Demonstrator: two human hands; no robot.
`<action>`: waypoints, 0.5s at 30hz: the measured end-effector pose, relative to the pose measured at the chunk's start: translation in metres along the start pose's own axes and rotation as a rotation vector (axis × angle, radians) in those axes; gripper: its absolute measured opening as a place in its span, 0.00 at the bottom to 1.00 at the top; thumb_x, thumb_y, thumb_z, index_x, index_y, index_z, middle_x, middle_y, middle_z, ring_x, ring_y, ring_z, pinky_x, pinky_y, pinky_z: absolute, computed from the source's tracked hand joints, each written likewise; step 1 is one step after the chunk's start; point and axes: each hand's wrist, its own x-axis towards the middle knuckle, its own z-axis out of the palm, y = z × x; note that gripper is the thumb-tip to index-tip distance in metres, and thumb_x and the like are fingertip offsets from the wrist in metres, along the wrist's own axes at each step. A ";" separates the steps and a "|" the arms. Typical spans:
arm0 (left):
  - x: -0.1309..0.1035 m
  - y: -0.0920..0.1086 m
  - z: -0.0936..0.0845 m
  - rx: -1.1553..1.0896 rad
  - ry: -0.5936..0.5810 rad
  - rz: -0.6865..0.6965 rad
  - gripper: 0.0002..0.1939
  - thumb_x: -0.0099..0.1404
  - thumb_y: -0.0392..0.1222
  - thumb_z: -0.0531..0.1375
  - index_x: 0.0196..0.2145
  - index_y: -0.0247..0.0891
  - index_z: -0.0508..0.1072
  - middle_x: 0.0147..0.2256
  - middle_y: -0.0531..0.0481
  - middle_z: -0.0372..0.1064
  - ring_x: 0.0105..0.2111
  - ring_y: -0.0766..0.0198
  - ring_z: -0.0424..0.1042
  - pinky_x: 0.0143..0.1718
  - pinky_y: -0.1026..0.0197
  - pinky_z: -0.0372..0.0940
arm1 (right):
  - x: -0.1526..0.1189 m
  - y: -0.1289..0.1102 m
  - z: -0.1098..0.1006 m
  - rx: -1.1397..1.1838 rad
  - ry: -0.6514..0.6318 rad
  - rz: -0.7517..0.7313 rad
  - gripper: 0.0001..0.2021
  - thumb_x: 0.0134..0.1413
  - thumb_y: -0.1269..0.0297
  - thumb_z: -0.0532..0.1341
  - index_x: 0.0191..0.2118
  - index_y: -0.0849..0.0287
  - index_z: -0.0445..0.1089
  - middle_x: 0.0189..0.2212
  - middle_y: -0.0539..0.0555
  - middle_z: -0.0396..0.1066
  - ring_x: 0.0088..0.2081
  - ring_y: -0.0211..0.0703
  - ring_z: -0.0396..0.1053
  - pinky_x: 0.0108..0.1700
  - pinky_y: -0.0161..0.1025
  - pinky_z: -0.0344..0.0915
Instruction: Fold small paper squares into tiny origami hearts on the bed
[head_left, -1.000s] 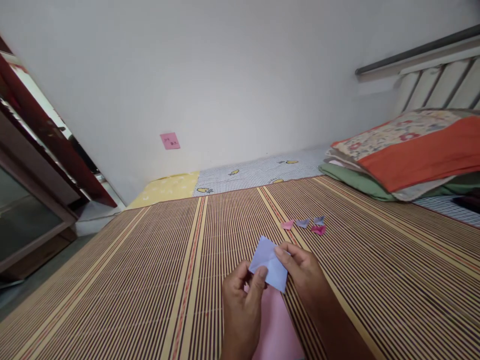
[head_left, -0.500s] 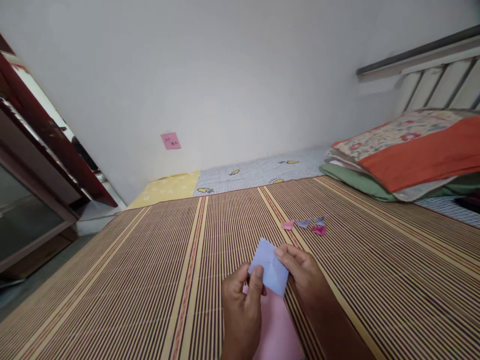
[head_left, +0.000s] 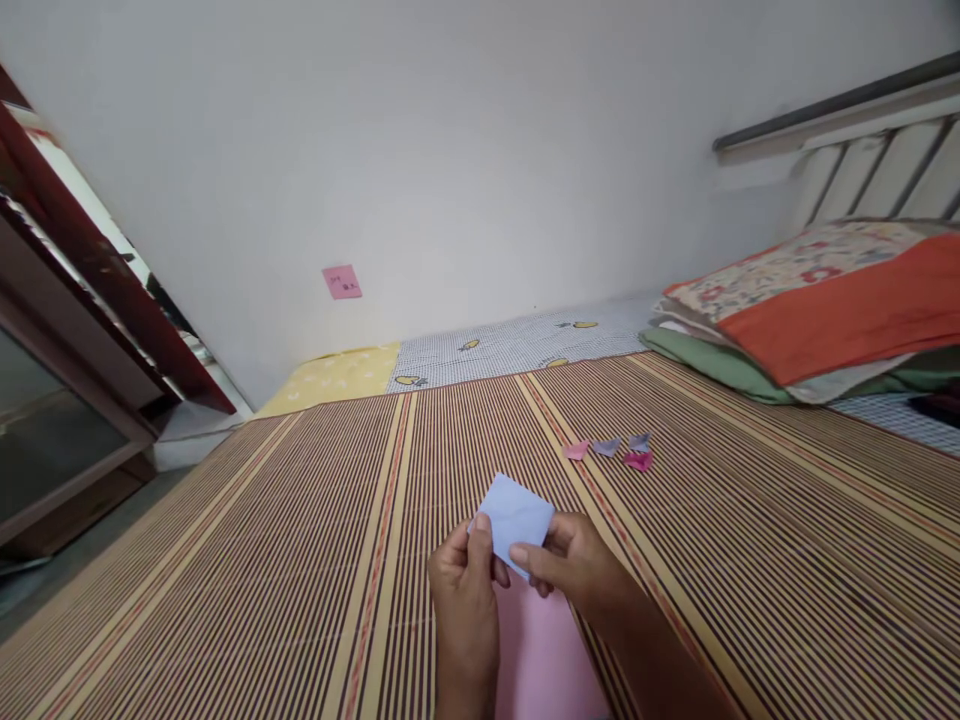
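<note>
Head view: fingers (head_left: 480, 548) pinch thin, square blue paper (head_left: 517, 512).

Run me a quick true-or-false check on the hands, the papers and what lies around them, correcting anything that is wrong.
1. The left hand and the right hand both hold the blue paper. True.
2. The blue paper is crumpled into a ball. False: it is a flat, four-sided shape.
3. Four small folded pieces lie on the striped mat beyond the hands. True.
4. All the small folded pieces are blue. False: one is pink, one is magenta and two are bluish.
5. A pink sheet shows nearer the person than the blue paper. True.
6. Everything pink is on the mat. False: a pink note is on the wall.
</note>
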 end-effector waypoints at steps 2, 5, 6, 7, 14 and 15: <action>0.001 -0.001 -0.001 0.015 0.002 -0.005 0.24 0.68 0.56 0.60 0.20 0.39 0.64 0.18 0.57 0.57 0.21 0.67 0.56 0.24 0.65 0.55 | 0.000 0.001 -0.001 -0.020 0.024 0.013 0.13 0.50 0.57 0.70 0.26 0.62 0.74 0.17 0.47 0.66 0.20 0.35 0.60 0.23 0.32 0.56; 0.001 0.000 -0.004 0.077 -0.034 0.025 0.24 0.68 0.56 0.59 0.21 0.39 0.66 0.19 0.57 0.57 0.21 0.67 0.56 0.24 0.65 0.54 | 0.001 0.002 -0.002 -0.014 0.041 -0.015 0.16 0.54 0.53 0.68 0.26 0.62 0.73 0.18 0.47 0.65 0.21 0.35 0.60 0.24 0.33 0.57; 0.001 0.001 -0.005 0.099 -0.061 0.039 0.23 0.69 0.56 0.59 0.21 0.38 0.66 0.19 0.57 0.57 0.21 0.67 0.57 0.24 0.65 0.54 | 0.001 0.002 -0.003 -0.001 0.062 -0.019 0.17 0.54 0.51 0.68 0.27 0.62 0.73 0.19 0.47 0.65 0.21 0.35 0.60 0.24 0.32 0.57; 0.001 0.003 -0.005 0.117 -0.085 0.051 0.23 0.68 0.56 0.60 0.22 0.38 0.67 0.19 0.56 0.58 0.22 0.67 0.57 0.24 0.65 0.55 | 0.002 0.003 -0.003 0.018 0.087 -0.016 0.18 0.54 0.50 0.69 0.29 0.61 0.72 0.19 0.47 0.65 0.21 0.35 0.60 0.25 0.32 0.58; -0.001 0.012 -0.003 -0.036 -0.155 0.098 0.13 0.69 0.52 0.62 0.37 0.39 0.72 0.29 0.51 0.74 0.29 0.64 0.70 0.32 0.63 0.64 | 0.007 0.006 -0.007 0.217 0.287 -0.092 0.17 0.54 0.47 0.69 0.33 0.58 0.73 0.22 0.47 0.67 0.24 0.38 0.64 0.28 0.33 0.62; -0.001 0.012 -0.002 -0.045 -0.187 0.069 0.12 0.69 0.51 0.62 0.39 0.39 0.72 0.29 0.50 0.75 0.29 0.64 0.71 0.32 0.63 0.64 | 0.007 0.006 -0.008 0.230 0.304 -0.099 0.17 0.55 0.47 0.69 0.33 0.58 0.73 0.22 0.47 0.67 0.24 0.39 0.64 0.28 0.33 0.62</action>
